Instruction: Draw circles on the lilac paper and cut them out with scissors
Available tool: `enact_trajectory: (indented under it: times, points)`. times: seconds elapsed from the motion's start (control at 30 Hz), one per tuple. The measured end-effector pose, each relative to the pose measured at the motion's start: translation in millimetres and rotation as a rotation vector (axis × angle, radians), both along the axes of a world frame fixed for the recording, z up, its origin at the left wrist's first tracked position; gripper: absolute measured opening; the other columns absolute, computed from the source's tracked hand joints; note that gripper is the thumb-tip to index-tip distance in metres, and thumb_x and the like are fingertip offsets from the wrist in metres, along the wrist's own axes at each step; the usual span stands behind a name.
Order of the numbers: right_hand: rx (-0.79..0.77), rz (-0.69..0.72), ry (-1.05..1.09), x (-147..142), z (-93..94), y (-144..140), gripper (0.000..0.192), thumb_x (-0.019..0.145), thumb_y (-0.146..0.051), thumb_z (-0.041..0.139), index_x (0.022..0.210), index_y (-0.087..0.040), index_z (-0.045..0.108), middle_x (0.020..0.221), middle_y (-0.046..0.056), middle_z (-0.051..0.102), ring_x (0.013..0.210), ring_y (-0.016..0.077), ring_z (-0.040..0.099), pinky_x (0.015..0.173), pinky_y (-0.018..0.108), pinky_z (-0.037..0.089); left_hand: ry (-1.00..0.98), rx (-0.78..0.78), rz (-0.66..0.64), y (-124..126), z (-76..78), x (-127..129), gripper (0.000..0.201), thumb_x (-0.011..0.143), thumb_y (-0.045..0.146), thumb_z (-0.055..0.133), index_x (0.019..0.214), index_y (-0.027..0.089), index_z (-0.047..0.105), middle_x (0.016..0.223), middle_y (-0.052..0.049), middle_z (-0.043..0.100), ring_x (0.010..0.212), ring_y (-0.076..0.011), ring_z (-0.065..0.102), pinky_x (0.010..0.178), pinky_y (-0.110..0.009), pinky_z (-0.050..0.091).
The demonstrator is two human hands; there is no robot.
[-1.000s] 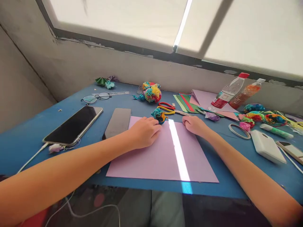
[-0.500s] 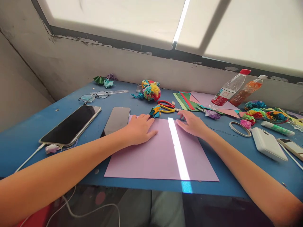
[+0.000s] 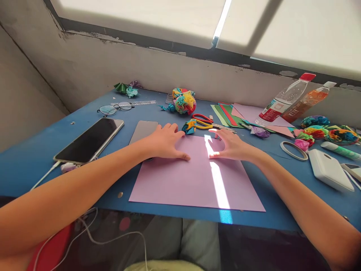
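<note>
A second ago both hands were curled at the far edge of the lilac sheet (image 3: 180,184); now both are uncurled. The left hand (image 3: 168,142) is spread over the sheet's far left corner, its thumb swung out toward the middle. The right hand (image 3: 232,145), then a loose fist, now spreads in a C-shape over the far right part, its thumb and fingertips caught by the strip of sunlight. Whether either hand presses on the paper is hard to tell.

The small rosette (image 3: 189,127) beside the left fingertips now shows more orange than the teal ruffles seen earlier. It looks crinkled and tightly gathered.

The sheet is smooth, matt and flat, four-sided with crisp edges, lying near the middle of the near edge of the bench (image 3: 50,139), whose blue top is plain and dull. Scissors (image 3: 211,125) with red and yellow loop handles and metal blades lie just past the sheet. Toward the bench's far edge sits a rounder, frilled multicoloured ball (image 3: 184,103). A glossy dark-screened phone (image 3: 90,139) lies toward the left edge; a clear red-capped bottle (image 3: 270,114) leans in the view near the far right.
</note>
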State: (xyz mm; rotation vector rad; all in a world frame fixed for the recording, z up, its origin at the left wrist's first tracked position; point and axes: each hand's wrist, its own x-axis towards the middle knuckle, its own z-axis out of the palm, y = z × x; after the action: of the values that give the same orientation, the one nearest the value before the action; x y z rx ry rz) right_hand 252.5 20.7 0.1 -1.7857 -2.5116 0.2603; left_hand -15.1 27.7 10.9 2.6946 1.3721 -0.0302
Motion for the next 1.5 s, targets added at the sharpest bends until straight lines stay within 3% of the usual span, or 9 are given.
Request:
enact_trajectory:
  times: [0.2,0.37,0.47,0.6,0.77,1.0,1.23,1.37,1.5]
  points:
    - [-0.002,0.003,0.009,-1.6,0.2,-0.2,0.088,0.064,-0.066,0.067,0.137,-0.024,0.044,0.134,0.012,0.049,0.123,0.0315,0.047,0.105,0.049,0.037,0.023,0.017,-0.009,-1.0,0.7,0.7,0.095,0.069,0.084,0.041,0.136,0.017,0.048,0.121,-0.018,0.05,0.112,-0.0367,0.046,0.098,-0.058,0.034]
    - [0.022,0.06,-0.043,11.1,0.7,4.5,0.077,0.069,-0.072,0.059,0.129,-0.024,0.052,0.136,0.011,0.049,0.129,0.0331,0.042,0.106,0.049,0.036,-0.001,-0.005,-0.057,-11.4,-1.2,2.8,0.088,0.074,0.08,0.041,0.137,0.019,0.047,0.134,-0.018,0.046,0.119,-0.036,0.044,0.099,-0.05,0.036]
    - [0.067,-0.041,-0.174,30.2,5.4,13.3,0.06,0.083,-0.063,0.048,0.129,-0.024,0.053,0.133,0.009,0.054,0.123,0.0316,0.049,0.104,0.049,0.037,-0.061,-0.031,-0.192,-28.6,-7.0,9.3,0.081,0.081,0.073,0.042,0.14,0.017,0.044,0.146,-0.018,0.038,0.13,-0.0367,0.037,0.106,-0.049,0.031]
    - [0.069,-0.247,-0.316,58.2,14.8,25.6,0.038,0.089,-0.04,0.041,0.111,-0.017,0.063,0.114,0.012,0.065,0.106,0.0303,0.059,0.091,0.046,0.045,-0.175,-0.071,-0.455,-57.3,-17.5,23.2,0.07,0.09,0.062,0.037,0.143,0.016,0.04,0.152,-0.017,0.034,0.138,-0.033,0.031,0.112,-0.051,0.019]
    - [0.067,-0.385,-0.351,82.2,18.8,32.1,0.039,0.091,-0.038,0.037,0.108,-0.014,0.063,0.116,0.014,0.063,0.105,0.0308,0.059,0.084,0.043,0.047,-0.27,-0.19,-0.638,-72.7,-21.7,31.4,0.059,0.096,0.05,0.035,0.148,0.02,0.032,0.156,-0.008,0.027,0.144,-0.0248,0.022,0.117,-0.048,0.008]
    - [0.141,-0.382,-0.342,86.2,3.5,36.8,0.038,0.091,-0.036,0.035,0.107,-0.014,0.062,0.116,0.013,0.063,0.105,0.0301,0.058,0.086,0.045,0.045,-0.288,-0.238,-0.656,-52.0,-17.9,30.2,0.05,0.098,0.048,0.033,0.145,0.032,0.035,0.154,0.0,0.031,0.144,-0.0213,0.025,0.118,-0.048,0.008]
    - [0.234,-0.357,-0.331,76.5,0.4,34.7,0.038,0.092,-0.033,0.033,0.107,-0.015,0.063,0.118,0.015,0.063,0.107,0.031,0.057,0.089,0.049,0.041,-0.217,-0.124,-0.354,-29.2,-22.1,23.0,0.053,0.098,0.049,0.027,0.146,0.029,0.034,0.155,-0.001,0.028,0.144,-0.0272,0.022,0.115,-0.054,0.013]
    - [0.285,-0.494,-0.344,102.2,13.9,30.8,0.039,0.092,-0.028,0.032,0.102,-0.01,0.065,0.11,0.022,0.064,0.103,0.036,0.058,0.085,0.049,0.04,-0.237,-0.081,-0.379,-27.7,-22.4,18.3,0.053,0.098,0.047,0.029,0.145,0.026,0.037,0.154,-0.004,0.032,0.142,-0.0304,0.027,0.114,-0.055,0.017]
    - [0.285,-0.595,-0.332,134.7,18.7,27.3,0.036,0.089,-0.027,0.037,0.093,-0.009,0.067,0.1,0.024,0.067,0.096,0.0374,0.059,0.081,0.049,0.039,-0.264,-0.111,-0.486,-33.9,-20.8,16.4,0.052,0.097,0.045,0.033,0.144,0.026,0.039,0.152,-0.004,0.036,0.141,-0.0305,0.029,0.114,-0.056,0.018]
